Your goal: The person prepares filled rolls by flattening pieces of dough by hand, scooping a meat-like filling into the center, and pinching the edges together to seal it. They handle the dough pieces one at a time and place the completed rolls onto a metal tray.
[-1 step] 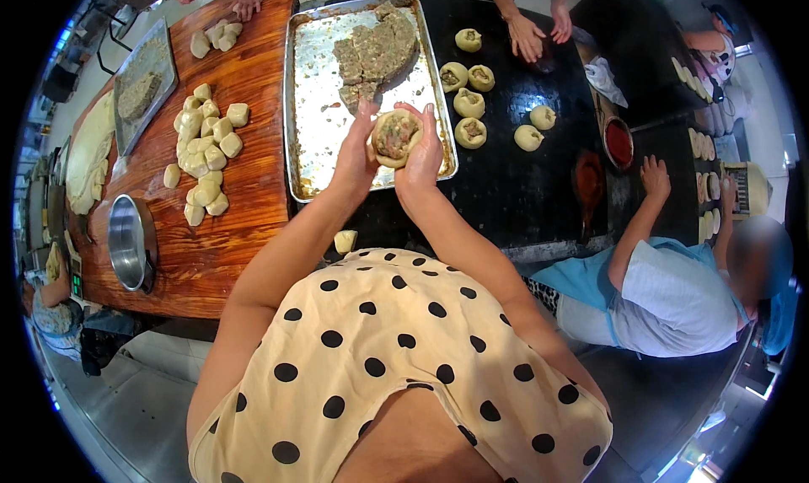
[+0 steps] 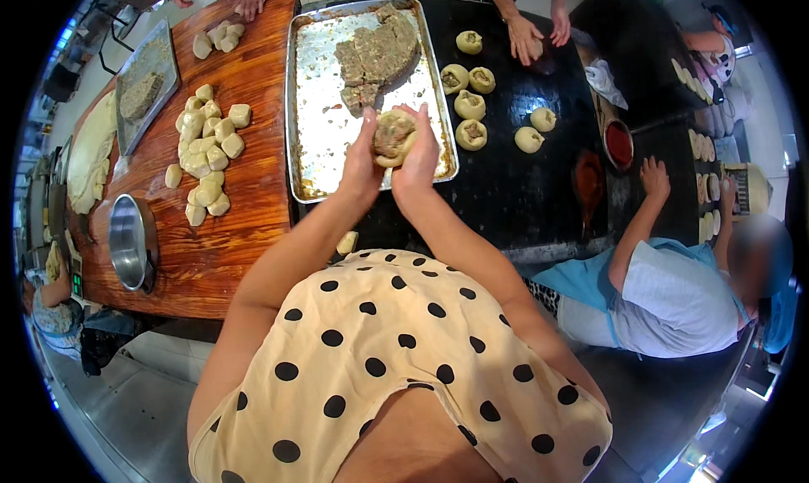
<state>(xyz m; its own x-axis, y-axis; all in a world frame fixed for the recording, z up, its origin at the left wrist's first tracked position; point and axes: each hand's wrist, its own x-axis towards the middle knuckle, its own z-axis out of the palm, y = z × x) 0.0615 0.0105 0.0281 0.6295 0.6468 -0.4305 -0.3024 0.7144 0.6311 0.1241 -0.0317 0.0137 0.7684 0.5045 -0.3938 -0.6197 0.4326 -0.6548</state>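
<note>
Between my two hands is a round filled bun (image 2: 393,139), its dough wall cupped around a meaty filling that shows at the open top. My left hand (image 2: 363,156) presses on its left side and my right hand (image 2: 419,152) on its right. The bun is somewhat blurred. Both hands are above the near part of a metal baking tray (image 2: 324,146). Farther up that tray lies a slab of minced filling (image 2: 383,51). Just right of the tray, several filled buns (image 2: 471,134) sit on the black table.
Dough pieces (image 2: 202,146) are heaped on the wooden table left, near a steel bowl (image 2: 131,243) and another filling tray (image 2: 147,87). A single dough piece (image 2: 347,243) lies near my left forearm. A red bowl (image 2: 618,143) and a co-worker (image 2: 674,289) are right; another person's hands (image 2: 527,40) work opposite.
My hands have closed in around the bun, and its opening looks narrower. The hands of the person opposite have shifted slightly.
</note>
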